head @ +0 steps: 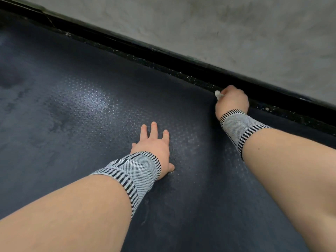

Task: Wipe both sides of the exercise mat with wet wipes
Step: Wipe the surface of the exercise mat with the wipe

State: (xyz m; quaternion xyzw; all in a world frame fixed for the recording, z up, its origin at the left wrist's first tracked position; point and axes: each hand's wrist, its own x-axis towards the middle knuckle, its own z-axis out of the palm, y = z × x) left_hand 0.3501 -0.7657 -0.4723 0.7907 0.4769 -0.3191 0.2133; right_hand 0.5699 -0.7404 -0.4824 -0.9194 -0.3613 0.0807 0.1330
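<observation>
A dark blue textured exercise mat fills most of the view, with damp, shiny patches near its middle. My left hand lies flat on the mat with straight, spread fingers, pressing it down. My right hand is at the mat's far edge, its fingers curled round a small white wet wipe that peeks out on the left side of the fist. Both wrists wear grey and black knitted bands.
A strip of black speckled floor runs along the mat's far edge. Beyond it a black baseboard meets a grey concrete wall. The mat stretches away to the left and toward me.
</observation>
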